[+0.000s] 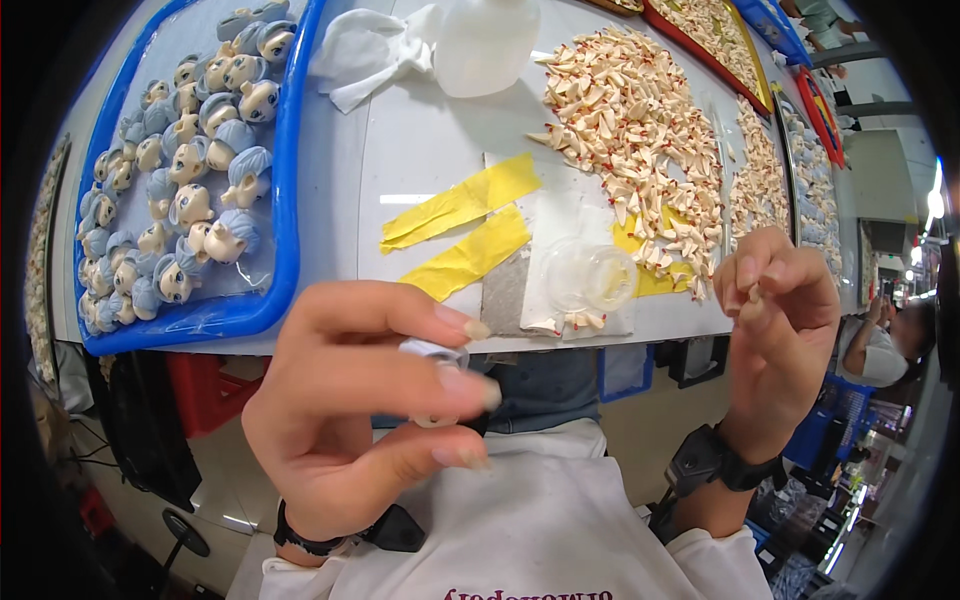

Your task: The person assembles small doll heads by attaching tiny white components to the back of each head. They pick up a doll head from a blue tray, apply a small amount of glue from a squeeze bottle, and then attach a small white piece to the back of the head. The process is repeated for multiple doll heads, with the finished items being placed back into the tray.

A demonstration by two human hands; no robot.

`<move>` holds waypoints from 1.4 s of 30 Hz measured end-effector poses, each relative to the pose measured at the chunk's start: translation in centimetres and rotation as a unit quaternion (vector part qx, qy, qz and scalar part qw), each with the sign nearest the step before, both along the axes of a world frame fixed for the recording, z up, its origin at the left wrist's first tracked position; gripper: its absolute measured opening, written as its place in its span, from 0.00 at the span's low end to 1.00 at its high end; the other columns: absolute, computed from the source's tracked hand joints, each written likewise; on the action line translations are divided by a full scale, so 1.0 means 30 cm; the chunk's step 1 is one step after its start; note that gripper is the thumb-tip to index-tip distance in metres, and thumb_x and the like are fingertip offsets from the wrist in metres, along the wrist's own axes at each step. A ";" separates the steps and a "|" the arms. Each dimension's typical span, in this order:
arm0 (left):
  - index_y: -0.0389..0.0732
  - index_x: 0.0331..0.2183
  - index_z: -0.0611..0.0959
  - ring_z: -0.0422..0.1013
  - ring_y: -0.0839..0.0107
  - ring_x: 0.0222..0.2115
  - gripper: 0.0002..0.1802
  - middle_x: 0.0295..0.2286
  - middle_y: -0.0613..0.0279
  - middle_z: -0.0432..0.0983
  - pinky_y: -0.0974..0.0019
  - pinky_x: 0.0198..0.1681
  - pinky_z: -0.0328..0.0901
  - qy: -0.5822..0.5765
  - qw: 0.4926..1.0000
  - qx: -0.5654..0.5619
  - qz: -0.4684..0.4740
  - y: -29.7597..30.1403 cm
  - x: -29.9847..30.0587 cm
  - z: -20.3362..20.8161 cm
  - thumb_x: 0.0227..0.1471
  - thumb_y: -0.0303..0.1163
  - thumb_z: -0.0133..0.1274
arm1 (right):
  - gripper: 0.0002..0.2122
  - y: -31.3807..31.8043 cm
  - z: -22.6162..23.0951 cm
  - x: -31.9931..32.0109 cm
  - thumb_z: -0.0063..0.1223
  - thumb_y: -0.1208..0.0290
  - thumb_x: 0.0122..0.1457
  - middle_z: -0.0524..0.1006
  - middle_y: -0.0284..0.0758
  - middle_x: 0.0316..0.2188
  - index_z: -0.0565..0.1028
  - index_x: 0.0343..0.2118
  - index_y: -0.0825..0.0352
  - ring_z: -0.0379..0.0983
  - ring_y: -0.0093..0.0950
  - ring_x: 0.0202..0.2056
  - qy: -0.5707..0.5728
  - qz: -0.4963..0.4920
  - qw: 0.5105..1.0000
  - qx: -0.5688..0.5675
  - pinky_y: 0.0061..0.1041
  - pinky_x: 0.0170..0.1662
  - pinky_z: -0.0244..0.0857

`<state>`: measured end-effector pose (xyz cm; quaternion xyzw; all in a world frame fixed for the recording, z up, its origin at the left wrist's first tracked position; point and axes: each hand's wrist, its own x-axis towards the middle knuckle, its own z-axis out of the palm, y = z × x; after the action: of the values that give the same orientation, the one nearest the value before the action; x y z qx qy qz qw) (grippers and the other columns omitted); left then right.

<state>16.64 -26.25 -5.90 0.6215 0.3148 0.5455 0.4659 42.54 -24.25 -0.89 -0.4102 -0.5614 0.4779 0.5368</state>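
Note:
My left hand is closed in front of the table's near edge, holding a small doll head with pale blue-grey hair. Fingers cover most of that head. To the right, my raised right hand pinches a tiny cream-coloured piece between thumb and fingertips. It resembles the cream, red-tipped pieces heaped in a large pile on the table beyond. Between the hands, at the near edge, a small clear plastic container sits on a white sheet, with a few cream pieces beside it.
A blue tray at the left holds several doll heads. Two strips of yellow tape lie mid-table. Behind are a white cloth and a translucent bottle. More trays line the far right, where another person sits.

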 end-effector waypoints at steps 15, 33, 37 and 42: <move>0.37 0.35 0.69 0.73 0.64 0.30 0.21 0.36 0.54 0.61 0.74 0.30 0.70 -0.085 0.988 -0.111 -0.065 -0.006 0.008 0.007 0.39 0.28 0.62 | 0.13 -0.006 -0.011 -0.060 0.62 0.80 0.41 0.70 0.36 0.26 0.69 0.28 0.66 0.65 0.24 0.26 0.131 -0.007 0.982 -0.133 0.19 0.30 0.58; 0.34 0.33 0.71 0.72 0.66 0.28 0.21 0.31 0.52 0.66 0.69 0.31 0.71 -0.035 0.994 -0.055 -0.083 0.010 -0.006 -0.010 0.37 0.27 0.64 | 0.06 -0.016 0.011 -0.125 0.53 0.79 0.51 0.71 0.38 0.28 0.67 0.30 0.69 0.67 0.25 0.28 -0.171 -0.099 0.979 0.052 0.19 0.32 0.61; 0.34 0.33 0.71 0.72 0.66 0.28 0.21 0.32 0.51 0.66 0.69 0.31 0.71 -0.031 0.994 -0.052 -0.087 0.012 -0.002 -0.010 0.37 0.27 0.64 | 0.09 -0.024 0.046 -0.107 0.55 0.74 0.50 0.70 0.38 0.28 0.66 0.30 0.67 0.66 0.26 0.27 -0.123 -0.048 0.991 0.012 0.19 0.30 0.61; 0.34 0.33 0.71 0.72 0.66 0.27 0.21 0.31 0.51 0.66 0.69 0.31 0.70 -0.034 0.995 -0.051 -0.085 0.010 0.001 -0.007 0.36 0.26 0.64 | 0.08 -0.021 0.035 -0.103 0.55 0.75 0.50 0.70 0.38 0.28 0.66 0.29 0.67 0.66 0.26 0.28 -0.119 -0.041 0.992 0.021 0.19 0.30 0.61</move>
<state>16.67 -25.95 -6.11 0.6022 0.2722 0.5086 0.5519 39.46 -24.87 0.17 -0.4751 -0.6138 0.3916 0.4940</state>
